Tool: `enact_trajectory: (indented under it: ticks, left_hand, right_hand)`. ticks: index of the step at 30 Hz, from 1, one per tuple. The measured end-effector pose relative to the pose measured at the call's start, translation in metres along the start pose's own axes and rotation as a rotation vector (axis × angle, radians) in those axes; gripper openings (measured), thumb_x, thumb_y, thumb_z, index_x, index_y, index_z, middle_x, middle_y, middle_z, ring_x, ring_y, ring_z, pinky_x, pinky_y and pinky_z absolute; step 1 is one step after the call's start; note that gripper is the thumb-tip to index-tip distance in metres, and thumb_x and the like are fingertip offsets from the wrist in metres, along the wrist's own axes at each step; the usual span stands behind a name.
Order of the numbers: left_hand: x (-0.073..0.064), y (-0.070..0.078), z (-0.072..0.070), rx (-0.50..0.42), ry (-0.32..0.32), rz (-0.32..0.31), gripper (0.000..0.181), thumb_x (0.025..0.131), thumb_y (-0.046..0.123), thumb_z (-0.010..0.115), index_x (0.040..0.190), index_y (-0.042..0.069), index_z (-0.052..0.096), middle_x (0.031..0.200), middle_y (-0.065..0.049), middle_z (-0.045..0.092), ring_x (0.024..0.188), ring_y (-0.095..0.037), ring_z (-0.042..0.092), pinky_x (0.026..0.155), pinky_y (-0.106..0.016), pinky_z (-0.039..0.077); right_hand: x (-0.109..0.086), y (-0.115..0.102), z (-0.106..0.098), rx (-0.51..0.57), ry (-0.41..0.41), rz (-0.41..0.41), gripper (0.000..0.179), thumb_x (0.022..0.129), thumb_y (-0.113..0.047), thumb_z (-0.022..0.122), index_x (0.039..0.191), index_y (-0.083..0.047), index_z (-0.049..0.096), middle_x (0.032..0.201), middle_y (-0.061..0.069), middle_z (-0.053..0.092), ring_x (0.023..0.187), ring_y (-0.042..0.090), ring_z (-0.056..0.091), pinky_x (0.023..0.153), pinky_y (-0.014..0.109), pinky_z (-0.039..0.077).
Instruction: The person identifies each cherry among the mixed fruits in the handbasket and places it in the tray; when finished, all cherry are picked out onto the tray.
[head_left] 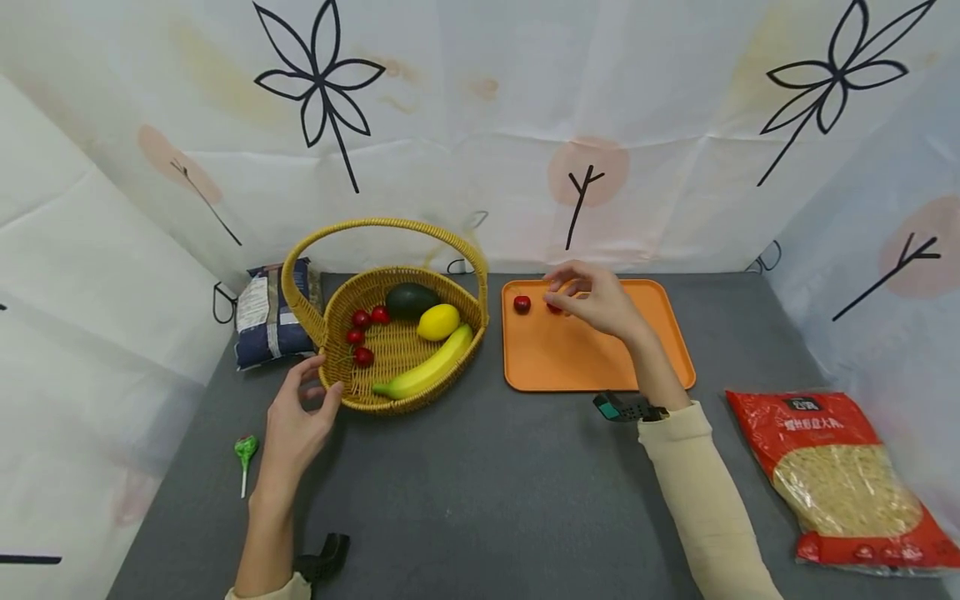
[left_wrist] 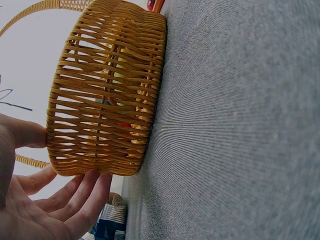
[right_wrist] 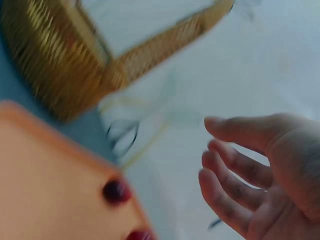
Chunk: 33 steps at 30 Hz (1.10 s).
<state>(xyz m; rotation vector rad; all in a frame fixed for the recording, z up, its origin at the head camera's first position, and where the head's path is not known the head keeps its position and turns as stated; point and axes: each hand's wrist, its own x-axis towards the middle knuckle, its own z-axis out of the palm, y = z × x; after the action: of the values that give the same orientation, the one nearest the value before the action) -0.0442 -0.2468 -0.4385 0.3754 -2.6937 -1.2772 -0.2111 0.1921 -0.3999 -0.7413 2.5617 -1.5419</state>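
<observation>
My left hand (head_left: 300, 417) holds the left end of a yellow wicker basket (head_left: 408, 408), thumb and fingers set against its outer wall (left_wrist: 105, 95). In the basket lie several red cherries (head_left: 363, 357), a dark green avocado (head_left: 411, 301), a lemon (head_left: 438, 322) and a banana (head_left: 427, 368). Above an orange tray (head_left: 585, 358), my right hand (head_left: 596, 302) hovers with loosely bent fingers. In the right wrist view its thumb and fingers stand apart with nothing between them. Two cherries are on the tray, one (head_left: 522, 304) left of the hand and another (head_left: 554, 308) partly hidden below it.
A green-wrapped lollipop (head_left: 245, 454) lies left of my left forearm. Behind the basket's left side sits a dark blue package (head_left: 273, 312). A red bag of pale dry food (head_left: 847, 483) is at the right. A patterned white cloth (head_left: 480, 125) hangs around the grey table (head_left: 480, 508).
</observation>
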Motion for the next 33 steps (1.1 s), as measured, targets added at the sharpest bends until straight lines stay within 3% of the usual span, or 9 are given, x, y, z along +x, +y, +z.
enact_trajectory:
  ticks: [6, 11, 15, 18, 20, 23, 28, 33]
  left_hand:
    - [0.001, 0.001, 0.001, -0.007, -0.003, 0.003, 0.056, 0.107, 0.025, 0.069, 0.158, 0.011, 0.050, 0.153, -0.023, 0.060, 0.126, -0.042, 0.070, 0.094, -0.043, 0.066]
    - [0.001, 0.001, 0.001, -0.008, -0.004, 0.003, 0.056, 0.107, 0.024, 0.068, 0.158, 0.011, 0.050, 0.154, -0.023, 0.059, 0.126, -0.042, 0.070, 0.096, -0.049, 0.065]
    - [0.001, 0.001, 0.001, -0.005, -0.007, 0.002, 0.055, 0.108, 0.024, 0.067, 0.158, 0.011, 0.049, 0.154, -0.023, 0.059, 0.127, -0.042, 0.069, 0.097, -0.048, 0.065]
    - [0.000, 0.000, 0.000, -0.003, -0.001, 0.007, 0.055, 0.107, 0.023, 0.068, 0.158, 0.011, 0.049, 0.153, -0.023, 0.059, 0.126, -0.042, 0.069, 0.094, -0.041, 0.066]
    - [0.000, 0.000, 0.000, 0.000, 0.003, 0.013, 0.055, 0.107, 0.023, 0.068, 0.158, 0.011, 0.050, 0.153, -0.024, 0.060, 0.126, -0.043, 0.070, 0.092, -0.038, 0.066]
    - [0.000, 0.000, 0.001, 0.001, 0.007, 0.016, 0.055, 0.107, 0.023, 0.068, 0.158, 0.011, 0.050, 0.153, -0.024, 0.060, 0.125, -0.043, 0.070, 0.094, -0.042, 0.066]
    - [0.001, 0.002, 0.001, -0.009, 0.000, 0.012, 0.055, 0.107, 0.022, 0.067, 0.158, 0.010, 0.049, 0.155, -0.025, 0.058, 0.127, -0.046, 0.069, 0.100, -0.059, 0.061]
    - [0.001, 0.001, 0.001, -0.012, -0.005, 0.001, 0.055, 0.108, 0.023, 0.067, 0.159, 0.011, 0.049, 0.155, -0.024, 0.058, 0.128, -0.045, 0.069, 0.099, -0.058, 0.062]
  right_hand:
    - [-0.007, -0.052, 0.010, 0.111, -0.178, -0.190, 0.017, 0.098, -0.001, 0.077, 0.114, 0.000, 0.072, 0.098, 0.014, 0.072, 0.074, 0.021, 0.067, 0.069, 0.031, 0.061]
    - [-0.002, -0.084, 0.034, 0.168, -0.351, -0.248, 0.017, 0.098, -0.002, 0.077, 0.114, -0.001, 0.072, 0.100, 0.012, 0.073, 0.081, 0.021, 0.070, 0.075, 0.030, 0.063]
    - [0.016, -0.097, 0.065, 0.195, -0.482, -0.259, 0.018, 0.099, -0.004, 0.077, 0.116, -0.003, 0.072, 0.105, 0.010, 0.074, 0.090, 0.024, 0.072, 0.081, 0.037, 0.065]
    - [0.034, -0.101, 0.091, 0.178, -0.562, -0.282, 0.019, 0.100, -0.007, 0.077, 0.117, -0.003, 0.072, 0.110, 0.011, 0.075, 0.097, 0.021, 0.075, 0.087, 0.042, 0.066]
    - [0.048, -0.103, 0.108, 0.148, -0.602, -0.302, 0.020, 0.101, -0.008, 0.076, 0.119, -0.003, 0.072, 0.114, 0.012, 0.075, 0.101, 0.018, 0.076, 0.092, 0.042, 0.066]
    - [0.070, -0.104, 0.133, 0.100, -0.665, -0.327, 0.022, 0.102, -0.010, 0.075, 0.121, -0.001, 0.072, 0.120, 0.017, 0.075, 0.106, 0.016, 0.076, 0.099, 0.034, 0.063]
    - [0.103, -0.104, 0.167, 0.084, -0.758, -0.279, 0.026, 0.103, -0.012, 0.075, 0.125, 0.000, 0.072, 0.128, 0.020, 0.074, 0.117, 0.022, 0.073, 0.100, 0.026, 0.060]
    - [0.124, -0.097, 0.190, 0.145, -0.818, -0.111, 0.032, 0.104, -0.009, 0.072, 0.132, 0.006, 0.069, 0.132, 0.021, 0.071, 0.118, 0.029, 0.072, 0.101, 0.043, 0.064]
